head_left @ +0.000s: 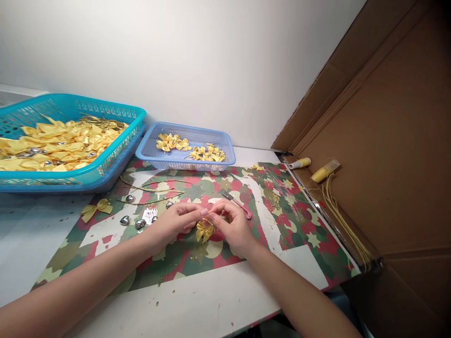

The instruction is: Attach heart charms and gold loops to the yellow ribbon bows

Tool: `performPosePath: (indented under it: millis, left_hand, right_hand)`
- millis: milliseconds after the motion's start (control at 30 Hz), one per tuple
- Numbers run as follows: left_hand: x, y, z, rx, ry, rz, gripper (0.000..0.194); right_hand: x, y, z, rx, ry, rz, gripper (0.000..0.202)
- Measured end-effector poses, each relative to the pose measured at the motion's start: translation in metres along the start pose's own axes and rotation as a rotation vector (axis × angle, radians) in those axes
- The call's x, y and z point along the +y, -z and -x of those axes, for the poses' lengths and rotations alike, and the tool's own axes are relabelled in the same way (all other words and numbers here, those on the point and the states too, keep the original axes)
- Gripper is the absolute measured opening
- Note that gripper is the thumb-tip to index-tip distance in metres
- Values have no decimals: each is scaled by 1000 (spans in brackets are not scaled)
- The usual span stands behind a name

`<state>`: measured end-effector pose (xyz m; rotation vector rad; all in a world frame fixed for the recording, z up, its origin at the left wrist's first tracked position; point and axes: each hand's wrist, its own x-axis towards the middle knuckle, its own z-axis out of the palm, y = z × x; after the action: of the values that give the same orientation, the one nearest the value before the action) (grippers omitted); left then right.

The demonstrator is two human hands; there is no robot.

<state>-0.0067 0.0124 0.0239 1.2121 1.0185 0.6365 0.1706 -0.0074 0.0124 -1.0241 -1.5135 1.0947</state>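
Both hands meet over the patterned mat [282, 220]: the left hand [176, 224] and right hand [230, 225] have their fingers pinched together on 1 small yellow satin bow [204, 231] at the mat's middle. The slick ribbon could slip loose and unfold if the pinch eases. Shiny silver heart beads [125, 219] lie left of the bow and might roll off the mat.

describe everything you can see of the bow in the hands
The bow is small, of shiny yellow-gold ribbon that looks like satin, with loops and short tails hanging down. It sits between the two hands, just above the patterned mat. Fingertips of the left hand and right hand pinch its top, which hides the knot.
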Motion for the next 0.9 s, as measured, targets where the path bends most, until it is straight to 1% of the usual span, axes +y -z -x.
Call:
performPosePath:
  millis: [100,167,433,533,633,733,800,900]
  left_hand:
    - [2,0,-2,-6,32,-27,44]
    - [2,0,-3,11,49,-14,42]
    - [2,0,-3,77,40,102,28]
    - [5,-3,0,65,-25,30,30]
    - [8,-5,2,30,-172,-93,28]
    - [9,-5,2,57,-287,-162,26]
    - [8,-4,2,82,-296,-189,29]
    - [6,-2,1,130,-241,-195,30]
  right_hand:
    - [-5,3,0,-28,50,93,14]
    - [-7,4,0,-37,78,140,13]
    - [-10,8,-1,-33,106,148,14]
    - [-13,9,-1,-38,124,204,14]
    - [-14,10,-2,-18,131,236,14]
    - [-13,11,-3,22,121,188,15]
    - [-12,12,-4,46,108,150,15]
    - [-11,15,-6,73,93,121,15]
